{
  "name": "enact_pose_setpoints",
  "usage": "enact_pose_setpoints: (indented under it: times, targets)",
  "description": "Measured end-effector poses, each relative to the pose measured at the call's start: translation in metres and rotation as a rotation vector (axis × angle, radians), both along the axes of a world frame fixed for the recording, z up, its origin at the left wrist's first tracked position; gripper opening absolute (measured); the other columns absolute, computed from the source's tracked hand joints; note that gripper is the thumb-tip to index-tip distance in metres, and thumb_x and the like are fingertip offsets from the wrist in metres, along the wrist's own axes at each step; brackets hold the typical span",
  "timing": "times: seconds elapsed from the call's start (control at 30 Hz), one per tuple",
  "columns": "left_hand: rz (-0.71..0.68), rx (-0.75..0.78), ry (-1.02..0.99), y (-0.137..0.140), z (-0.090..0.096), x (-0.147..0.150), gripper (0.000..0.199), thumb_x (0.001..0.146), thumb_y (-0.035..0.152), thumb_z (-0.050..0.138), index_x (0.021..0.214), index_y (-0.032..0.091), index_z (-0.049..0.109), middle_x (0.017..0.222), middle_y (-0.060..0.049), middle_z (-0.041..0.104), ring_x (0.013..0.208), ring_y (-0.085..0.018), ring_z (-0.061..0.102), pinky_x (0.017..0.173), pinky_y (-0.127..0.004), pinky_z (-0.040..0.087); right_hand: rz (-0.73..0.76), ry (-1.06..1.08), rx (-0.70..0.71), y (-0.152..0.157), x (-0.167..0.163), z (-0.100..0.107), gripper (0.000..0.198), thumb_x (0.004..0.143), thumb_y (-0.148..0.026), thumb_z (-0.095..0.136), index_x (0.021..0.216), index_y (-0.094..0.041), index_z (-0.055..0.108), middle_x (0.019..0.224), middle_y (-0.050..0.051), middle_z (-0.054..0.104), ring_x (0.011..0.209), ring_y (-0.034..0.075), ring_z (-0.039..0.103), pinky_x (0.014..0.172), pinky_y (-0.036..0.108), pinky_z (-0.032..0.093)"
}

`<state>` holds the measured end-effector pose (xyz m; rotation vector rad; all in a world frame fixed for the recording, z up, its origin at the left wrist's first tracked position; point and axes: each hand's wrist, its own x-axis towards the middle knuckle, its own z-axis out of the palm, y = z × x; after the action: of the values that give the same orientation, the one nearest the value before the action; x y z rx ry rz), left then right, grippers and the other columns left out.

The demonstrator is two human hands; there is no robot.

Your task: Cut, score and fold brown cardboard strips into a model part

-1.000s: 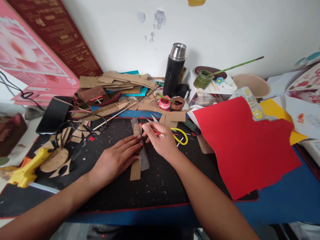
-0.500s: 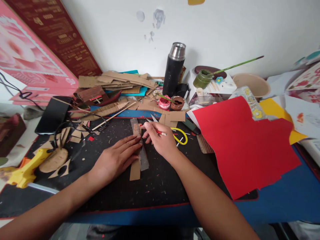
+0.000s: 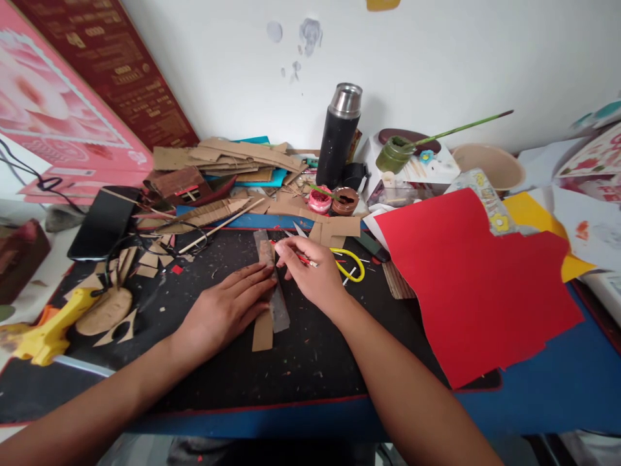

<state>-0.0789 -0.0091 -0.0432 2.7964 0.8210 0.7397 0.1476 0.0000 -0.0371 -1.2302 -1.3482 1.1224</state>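
Note:
My left hand (image 3: 233, 301) lies flat with fingers stretched out, pressing a clear ruler (image 3: 280, 310) over a narrow strip of brown cardboard (image 3: 262, 333). In my right hand (image 3: 308, 268) a slim red pencil (image 3: 306, 260) is pinched, its tip near the far end of the strip, at the ruler's edge. The fingers partly cover the pencil. Just beyond and right of that hand lie scissors with a yellow handle (image 3: 358, 272), partly hidden. Both hands rest over a black mat (image 3: 310, 362).
A red sheet (image 3: 485, 285) covers the right side. At the back stand a black flask (image 3: 338, 139), paint jars (image 3: 345, 200) and stacked cardboard (image 3: 233, 155). To the left are a yellow glue gun (image 3: 53, 330), cardboard scraps (image 3: 148, 260) and a black phone (image 3: 104, 223).
My right hand has shifted slightly, and the pencil's back end has tipped a little lower. The left hand, ruler and cardboard strip stay in place.

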Motion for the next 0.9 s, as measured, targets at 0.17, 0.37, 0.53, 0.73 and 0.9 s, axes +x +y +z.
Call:
enact_pose_setpoints:
  times: [0.17,0.37,0.53,0.73,0.9]
  targets:
    - [-0.002,0.003,0.009,0.0001,0.0001,-0.0004,0.035,0.109,0.027,0.064,0.140,0.014,0.070,0.148,-0.015,0.073,0.141,-0.029,0.068,0.114,-0.042,0.060,-0.007,-0.024,0.020,0.0010,0.0005,-0.0028,0.040,0.108,-0.059,0.060,0.098,-0.023,0.074,0.086,0.002,0.077,0.065,0.016,0.070,0.062,0.026,0.054]
    - [-0.003,0.006,0.020,0.0003,0.0010,-0.0002,0.035,0.109,0.028,0.063,0.141,0.015,0.069,0.147,-0.015,0.074,0.141,-0.029,0.068,0.115,-0.042,0.061,0.001,-0.038,0.010,0.0008,0.0011,-0.0007,0.037,0.109,-0.056,0.059,0.098,-0.023,0.074,0.085,0.001,0.077,0.063,0.015,0.070,0.063,0.027,0.053]
    - [0.003,-0.009,0.017,-0.0002,0.0004,-0.0005,0.035,0.110,0.030,0.062,0.142,0.016,0.069,0.145,-0.014,0.075,0.140,-0.029,0.068,0.114,-0.044,0.062,0.005,-0.064,0.016,0.0003,0.0012,0.0006,0.037,0.109,-0.055,0.059,0.098,-0.023,0.075,0.086,0.001,0.077,0.064,0.015,0.070,0.062,0.026,0.053]
    - [0.003,-0.008,0.015,-0.0002,0.0008,-0.0001,0.035,0.109,0.029,0.063,0.141,0.016,0.070,0.145,-0.014,0.075,0.140,-0.029,0.068,0.113,-0.044,0.062,-0.001,-0.123,0.031,0.0006,0.0012,0.0018,0.034,0.110,-0.052,0.059,0.099,-0.024,0.075,0.089,0.002,0.080,0.070,0.017,0.074,0.063,0.026,0.054]
    - [0.004,-0.011,0.012,0.0000,0.0007,0.0003,0.034,0.109,0.028,0.063,0.140,0.016,0.070,0.145,-0.014,0.075,0.140,-0.029,0.068,0.114,-0.044,0.062,0.007,-0.170,0.045,0.0002,0.0009,0.0031,0.034,0.111,-0.051,0.057,0.097,-0.025,0.074,0.088,0.002,0.080,0.070,0.017,0.074,0.064,0.026,0.053]
